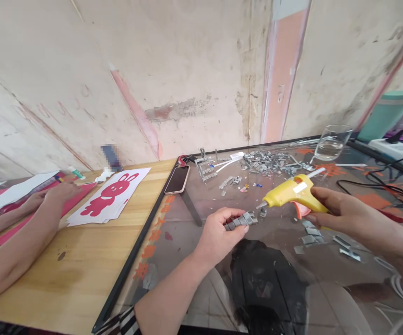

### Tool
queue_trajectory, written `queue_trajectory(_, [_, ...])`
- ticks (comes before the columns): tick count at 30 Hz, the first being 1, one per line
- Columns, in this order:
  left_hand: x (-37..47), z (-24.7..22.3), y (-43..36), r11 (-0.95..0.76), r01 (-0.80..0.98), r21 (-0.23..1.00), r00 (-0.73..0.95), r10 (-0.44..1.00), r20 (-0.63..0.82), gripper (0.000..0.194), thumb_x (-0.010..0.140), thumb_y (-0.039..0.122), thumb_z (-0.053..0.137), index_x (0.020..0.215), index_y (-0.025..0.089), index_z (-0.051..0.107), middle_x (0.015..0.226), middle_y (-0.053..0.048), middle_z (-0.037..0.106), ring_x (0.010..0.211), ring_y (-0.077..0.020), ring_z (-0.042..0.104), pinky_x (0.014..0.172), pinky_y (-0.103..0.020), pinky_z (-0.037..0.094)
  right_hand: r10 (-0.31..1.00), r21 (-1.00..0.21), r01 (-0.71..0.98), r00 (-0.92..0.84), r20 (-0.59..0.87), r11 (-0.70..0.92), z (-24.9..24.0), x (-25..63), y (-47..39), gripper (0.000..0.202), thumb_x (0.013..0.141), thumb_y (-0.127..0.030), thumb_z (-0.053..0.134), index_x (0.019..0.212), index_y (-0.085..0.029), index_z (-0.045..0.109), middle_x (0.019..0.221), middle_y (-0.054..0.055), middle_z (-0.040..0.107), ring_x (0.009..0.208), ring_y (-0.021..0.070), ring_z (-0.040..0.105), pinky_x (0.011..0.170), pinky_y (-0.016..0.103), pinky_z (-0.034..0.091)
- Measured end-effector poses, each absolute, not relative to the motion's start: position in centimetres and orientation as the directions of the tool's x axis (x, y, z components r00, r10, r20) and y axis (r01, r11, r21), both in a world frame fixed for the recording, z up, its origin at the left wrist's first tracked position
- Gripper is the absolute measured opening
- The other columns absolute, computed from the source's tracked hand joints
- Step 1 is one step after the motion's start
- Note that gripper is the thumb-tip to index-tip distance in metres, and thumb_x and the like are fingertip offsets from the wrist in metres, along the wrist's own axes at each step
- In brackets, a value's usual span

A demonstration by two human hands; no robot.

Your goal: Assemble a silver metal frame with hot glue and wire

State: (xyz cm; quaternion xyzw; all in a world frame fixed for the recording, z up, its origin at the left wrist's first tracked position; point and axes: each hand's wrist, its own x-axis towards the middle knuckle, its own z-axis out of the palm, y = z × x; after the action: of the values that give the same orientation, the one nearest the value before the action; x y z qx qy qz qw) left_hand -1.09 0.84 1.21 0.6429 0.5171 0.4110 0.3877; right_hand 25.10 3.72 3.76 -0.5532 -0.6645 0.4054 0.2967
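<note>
Between the fingers of my left hand point(218, 232) is a short grey segmented strip point(239, 221), made of small flat pieces joined in a row. My right hand point(344, 211) grips a yellow hot glue gun point(288, 193), its metal nozzle pointing left, just above and right of the strip's end. A white glue stick point(317, 172) juts from the back of the gun. Below the gun, several loose grey pieces point(311, 231) lie on the glossy tabletop point(194, 251). Whether the nozzle touches the strip I cannot tell.
Farther back lie a pile of grey pieces point(271, 162), a phone point(177, 179) and a glass of water point(332, 143). Black cables point(372, 177) run right to a white power strip point(397, 151). At left, another person's hands point(60, 190) rest on red paper beside a rabbit picture point(112, 195).
</note>
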Motion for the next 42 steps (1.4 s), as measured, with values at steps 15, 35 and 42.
queue_trajectory(15, [-0.8, 1.3, 0.5, -0.102, 0.221, 0.97, 0.186, 0.981, 0.061, 0.032, 0.065, 0.016, 0.063, 0.097, 0.015, 0.062, 0.09, -0.004, 0.067, 0.079, -0.0151, 0.061, 0.07, -0.024, 0.047, 0.874, -0.942, 0.334, -0.451, -0.183, -0.025, 3.8, 24.6, 3.4, 0.028, 0.077, -0.045, 0.054, 0.09, -0.02, 0.053, 0.073, 0.002, 0.054, 0.06, 0.0115, 0.045, 0.05, 0.022, 0.034])
queue_trajectory(35, [-0.8, 2.2, 0.6, 0.022, 0.124, 0.992, 0.217, 0.975, -0.049, 0.031, 0.064, 0.015, 0.065, 0.095, 0.012, 0.062, 0.093, -0.008, 0.067, 0.078, -0.0147, 0.059, 0.072, -0.025, 0.045, 0.887, -0.934, 0.355, -0.444, -0.126, 0.045, 3.8, 24.2, 3.4, 0.03, 0.072, -0.047, 0.059, 0.089, -0.023, 0.055, 0.076, 0.0, 0.054, 0.058, 0.0106, 0.044, 0.051, 0.021, 0.037])
queue_trajectory(42, [-0.8, 2.2, 0.6, 0.026, 0.112, 0.993, 0.211, 0.976, -0.05, 0.03, 0.064, 0.016, 0.066, 0.094, 0.013, 0.063, 0.092, -0.008, 0.067, 0.079, -0.0145, 0.059, 0.071, -0.025, 0.045, 0.882, -0.929, 0.365, -0.454, -0.126, 0.055, 3.9, 24.1, 3.4, 0.03, 0.073, -0.048, 0.057, 0.09, -0.023, 0.053, 0.076, -0.001, 0.053, 0.058, 0.0102, 0.044, 0.051, 0.021, 0.036])
